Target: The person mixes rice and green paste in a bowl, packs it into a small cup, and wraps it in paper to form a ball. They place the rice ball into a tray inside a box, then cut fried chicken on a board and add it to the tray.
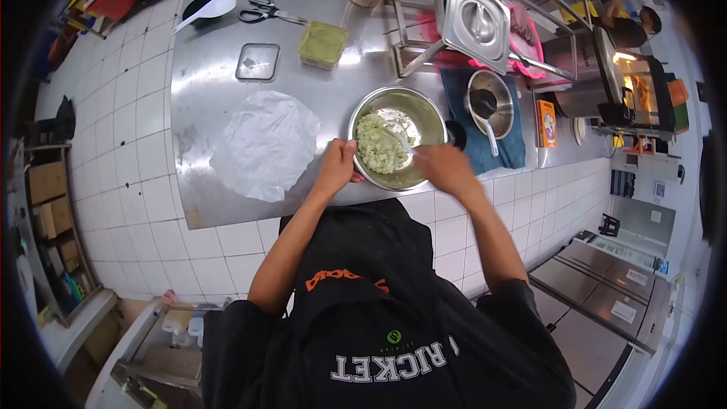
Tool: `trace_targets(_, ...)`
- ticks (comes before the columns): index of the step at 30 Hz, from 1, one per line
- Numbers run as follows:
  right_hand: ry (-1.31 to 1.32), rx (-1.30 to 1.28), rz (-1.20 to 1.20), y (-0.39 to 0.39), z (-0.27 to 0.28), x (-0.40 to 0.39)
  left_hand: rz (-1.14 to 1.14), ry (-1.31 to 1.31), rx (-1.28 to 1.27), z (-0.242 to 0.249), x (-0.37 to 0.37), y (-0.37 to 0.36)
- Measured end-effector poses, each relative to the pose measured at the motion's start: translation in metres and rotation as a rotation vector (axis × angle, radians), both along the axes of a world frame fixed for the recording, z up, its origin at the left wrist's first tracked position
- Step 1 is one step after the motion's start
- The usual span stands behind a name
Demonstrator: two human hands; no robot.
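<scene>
A steel mixing bowl [435, 117] stands near the table's front edge, with a pale green, chopped-looking mixture [379, 144] heaped along its left side. My left hand [335, 167] grips the bowl's left rim, thumb on top and fingers beneath. Over the right side of the bowl, my right hand [441, 167] is closed around a spoon [407, 149], its end in the mixture. The right hand is slightly smeared by motion, and most of the spoon is hidden. Left of the bowl lies a crumpled white plastic sheet [265, 144].
Behind the bowl are a container of green paste [323, 44], a clear lid [257, 62], scissors [269, 11] and a white spatula [208, 11]. On the right, a steel pan with a ladle [500, 102] sits on a blue cloth [458, 91]. A lidded steel rack [477, 23] rises behind.
</scene>
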State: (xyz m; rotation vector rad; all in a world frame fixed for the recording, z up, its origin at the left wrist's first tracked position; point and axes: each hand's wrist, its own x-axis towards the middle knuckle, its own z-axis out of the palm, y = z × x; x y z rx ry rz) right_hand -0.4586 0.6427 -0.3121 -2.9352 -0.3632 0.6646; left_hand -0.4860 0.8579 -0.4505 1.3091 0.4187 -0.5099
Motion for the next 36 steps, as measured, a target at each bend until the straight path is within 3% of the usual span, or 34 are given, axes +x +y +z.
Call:
trace_targets(2,0.123,0.029,-0.030,-0.007,0.031,0.019,-0.010,-0.035,0.038,-0.005,0.000,0.002)
trace_targets(4,0.027,0.111,0.053,-0.002,0.004,0.020,-0.053,-0.054,0.062,-0.011,-0.001,0.003)
trace_targets(7,0.084,-0.110,0.154,0.024,-0.008,0.024,-0.108,-0.060,0.142,-0.005,0.003,0.008)
trace_targets(10,0.041,-0.059,0.038,0.022,0.042,0.040,-0.172,-0.014,0.231,-0.016,0.000,0.016)
trace_targets(11,-0.092,-0.073,0.125,0.011,0.031,0.040,-0.266,-0.091,0.183,-0.031,-0.002,0.013)
trace_targets(12,-0.057,-0.161,0.130,-0.003,-0.007,0.044,-0.541,-0.328,0.477,-0.067,-0.001,0.006)
trace_targets(13,0.005,-0.224,0.288,-0.002,-0.028,0.042,-0.741,-0.597,0.795,-0.102,-0.001,-0.002)
trace_targets(14,0.226,-0.332,0.322,-0.015,-0.068,0.052,-0.816,-0.666,0.834,-0.085,0.002,0.003)
trace_targets(15,0.028,-0.224,0.181,-0.014,-0.057,0.044,-0.396,-0.509,0.664,-0.107,-0.007,-0.012)
trace_targets(16,0.089,-0.225,0.149,-0.009,-0.040,0.053,-0.358,-0.250,0.672,-0.074,0.004,-0.007)
trace_targets(17,0.118,-0.088,0.159,0.002,0.006,0.053,-0.200,-0.356,0.528,-0.076,0.001,-0.006)
trace_targets(19,0.046,0.005,0.142,0.003,0.008,0.062,0.054,-0.483,0.418,-0.084,0.002,-0.015)
trace_targets(21,-0.052,0.065,0.024,0.007,-0.003,0.058,0.006,-0.471,0.470,-0.088,0.002,-0.015)
trace_targets(25,-0.027,-0.040,0.270,0.024,-0.034,0.042,-0.012,-0.393,0.296,-0.057,0.000,-0.008)
trace_targets(28,0.030,-0.104,0.247,0.020,-0.015,0.048,-0.051,-0.273,0.232,-0.050,0.003,-0.010)
trace_targets(31,-0.110,-0.140,0.194,-0.006,-0.024,0.079,0.153,-0.675,0.552,-0.107,0.007,-0.029)
trace_targets(32,-0.187,-0.178,0.203,-0.013,-0.029,0.084,0.145,-0.707,0.614,-0.100,0.005,-0.026)
trace_targets(34,-0.115,-0.164,0.211,0.006,-0.032,0.075,-0.079,-0.255,0.232,-0.037,0.003,-0.006)
trace_targets(36,-0.091,-0.201,0.405,0.016,-0.068,0.055,-0.088,-0.252,0.264,-0.032,0.004,-0.004)
